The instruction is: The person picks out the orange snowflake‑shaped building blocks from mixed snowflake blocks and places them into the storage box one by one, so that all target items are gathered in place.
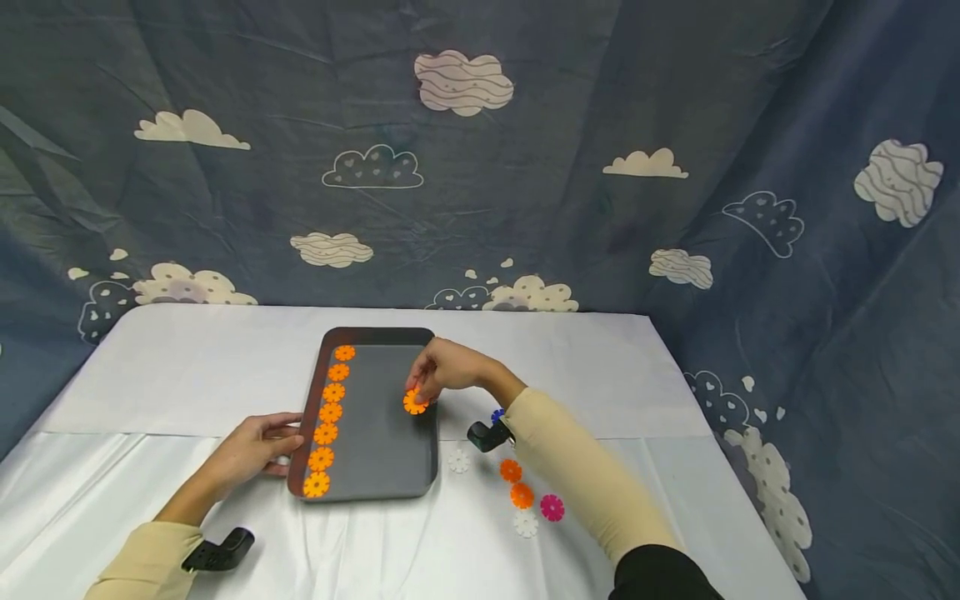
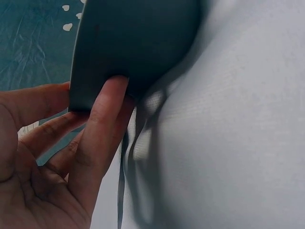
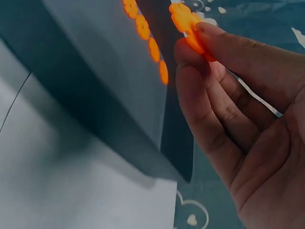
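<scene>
A dark baking tray (image 1: 378, 454) lies on the white cloth, with a column of several orange flower-shaped discs (image 1: 326, 433) along its left side. My left hand (image 1: 251, 450) grips the tray's left rim; in the left wrist view the fingers (image 2: 97, 126) lie on both sides of the rim. Over the tray's right part, my right hand (image 1: 453, 367) pinches another orange flower-shaped disc (image 1: 414, 403) between thumb and fingertips. The right wrist view shows this held disc (image 3: 188, 24) tilted in the fingers. Whether it touches the tray, I cannot tell.
Right of the tray lie two loose orange discs (image 1: 516, 483), a pink disc (image 1: 552, 507) and white discs (image 1: 526, 523). A blue disc (image 1: 497, 415) is partly hidden by the right wrist's black camera mount (image 1: 487, 436). A dark cloud-patterned curtain (image 1: 525, 208) hangs behind the table.
</scene>
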Tool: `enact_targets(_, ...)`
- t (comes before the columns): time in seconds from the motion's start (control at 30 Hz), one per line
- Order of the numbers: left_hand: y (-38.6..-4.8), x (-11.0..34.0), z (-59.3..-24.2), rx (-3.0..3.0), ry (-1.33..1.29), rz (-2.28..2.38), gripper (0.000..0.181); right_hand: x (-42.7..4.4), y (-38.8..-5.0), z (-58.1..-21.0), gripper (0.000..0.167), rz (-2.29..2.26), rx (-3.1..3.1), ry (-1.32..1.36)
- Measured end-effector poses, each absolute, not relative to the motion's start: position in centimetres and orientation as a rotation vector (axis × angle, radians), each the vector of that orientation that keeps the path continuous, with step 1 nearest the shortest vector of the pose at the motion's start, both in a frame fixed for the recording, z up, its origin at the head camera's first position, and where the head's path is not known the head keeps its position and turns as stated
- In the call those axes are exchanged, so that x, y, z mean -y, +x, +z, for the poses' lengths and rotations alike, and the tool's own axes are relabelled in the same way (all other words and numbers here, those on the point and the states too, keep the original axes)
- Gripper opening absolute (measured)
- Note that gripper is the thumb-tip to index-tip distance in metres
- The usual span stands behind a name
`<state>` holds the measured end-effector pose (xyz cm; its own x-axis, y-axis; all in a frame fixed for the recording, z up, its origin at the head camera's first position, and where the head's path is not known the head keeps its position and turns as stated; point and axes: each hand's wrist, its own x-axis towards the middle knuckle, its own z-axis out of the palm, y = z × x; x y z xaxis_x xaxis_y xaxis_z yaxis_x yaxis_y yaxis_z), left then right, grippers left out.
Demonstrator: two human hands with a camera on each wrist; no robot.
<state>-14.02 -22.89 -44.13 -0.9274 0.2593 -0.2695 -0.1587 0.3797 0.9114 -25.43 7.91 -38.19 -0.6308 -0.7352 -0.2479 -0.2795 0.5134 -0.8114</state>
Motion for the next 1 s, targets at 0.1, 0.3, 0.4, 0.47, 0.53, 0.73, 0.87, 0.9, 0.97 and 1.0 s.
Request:
enact_targets(0.1,-14.0,22.9,-44.3,-2.267,0.081,1.577,0.055,-6.5,-25.6,-38.3,0.011,-0.965,-2.160,-0.851)
enact_targets(0.3,-14.0,22.9,-44.3,-2.271,0.075,1.580,0.055,-3.4,-25.7,-39.1,0.009,-0.864,-2.135,-0.953)
enact_targets(0.4,-14.0,22.9,-44.2,-2.277,0.075,1.579,0.054,-2.0,-25.4,-39.7,0.007,-0.847,-2.110,-0.986)
enact_targets(0.47,-14.0,22.8,-44.2,-2.276,0.067,1.581,0.054,-1.1,-25.0,-40.1,0.006,-0.844,-2.081,-0.971)
enact_targets(0.53,-14.0,22.7,-44.3,-2.279,0.060,1.581,0.053,-0.3,-24.6,-40.6,0.005,-0.832,-2.043,-0.951)
enact_targets(0.73,-14.0,22.6,-44.4,-2.291,0.058,1.566,0.053,1.5,-23.2,-41.7,0.008,-0.731,-1.947,-0.896)
enact_targets(0.87,-14.0,22.6,-44.3,-2.291,0.057,1.569,0.053,2.2,-22.8,-41.9,0.010,-0.689,-1.961,-0.866)
enact_targets(0.9,-14.0,22.6,-44.3,-2.290,0.059,1.572,0.053,2.3,-22.7,-42.0,0.010,-0.683,-1.965,-0.855)
enact_targets(0.97,-14.0,22.7,-44.3,-2.294,0.063,1.573,0.053,2.6,-22.6,-42.0,0.010,-0.661,-1.966,-0.836)
enact_targets(1.0,-14.1,22.8,-44.3,-2.295,0.066,1.572,0.053,2.8,-22.6,-41.9,0.010,-0.648,-1.961,-0.830)
